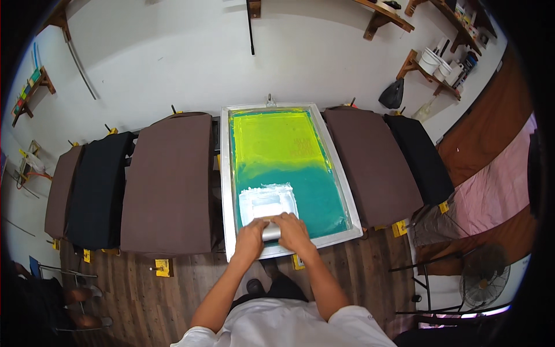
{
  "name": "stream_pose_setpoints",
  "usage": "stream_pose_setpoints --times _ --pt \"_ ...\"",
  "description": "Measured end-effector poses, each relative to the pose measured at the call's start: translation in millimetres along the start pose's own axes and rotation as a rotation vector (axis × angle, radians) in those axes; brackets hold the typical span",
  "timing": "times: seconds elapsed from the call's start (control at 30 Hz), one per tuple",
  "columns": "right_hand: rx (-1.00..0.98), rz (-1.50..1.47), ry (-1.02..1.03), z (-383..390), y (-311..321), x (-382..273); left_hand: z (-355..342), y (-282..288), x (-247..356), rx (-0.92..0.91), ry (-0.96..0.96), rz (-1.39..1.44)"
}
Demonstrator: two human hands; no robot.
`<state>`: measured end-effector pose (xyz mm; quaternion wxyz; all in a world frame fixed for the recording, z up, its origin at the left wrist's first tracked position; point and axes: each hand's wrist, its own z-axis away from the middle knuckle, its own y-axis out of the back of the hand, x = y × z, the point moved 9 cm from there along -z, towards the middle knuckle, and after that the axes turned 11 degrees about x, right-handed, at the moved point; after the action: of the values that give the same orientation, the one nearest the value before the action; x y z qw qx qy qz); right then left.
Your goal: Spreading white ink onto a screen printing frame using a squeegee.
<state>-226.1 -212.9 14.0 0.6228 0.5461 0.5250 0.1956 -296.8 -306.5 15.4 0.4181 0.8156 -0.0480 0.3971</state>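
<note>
A screen-printing frame [341,173] with a pale metal border lies in front of me, its mesh yellow-green at the far end and teal nearer. White ink [254,199] is spread in a rough square on the near left part of the mesh. At the near edge of that ink, my left hand [251,238] and my right hand [293,230] are side by side, fingers wrapped round a squeegee [271,232] with a silver grip. Its blade edge is mostly hidden by my hands and the ink.
Brown-covered boards [167,179] and black-covered boards [99,185] fan out on both sides, with yellow clamps [163,268] under them. A fan [484,277] stands at the lower right. Wall shelves [430,75] hold white tubs. Another person's legs [78,303] show at the lower left.
</note>
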Motion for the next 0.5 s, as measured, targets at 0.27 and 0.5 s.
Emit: stream_pose_setpoints --times 0.27,0.5 --pt "-0.091 0.005 -0.018 37 5 -10 36 5 20 -0.032 0.005 -0.067" --pt "-0.197 0.022 -0.069 35 15 -15 29 6 22 -0.252 0.093 -0.085"
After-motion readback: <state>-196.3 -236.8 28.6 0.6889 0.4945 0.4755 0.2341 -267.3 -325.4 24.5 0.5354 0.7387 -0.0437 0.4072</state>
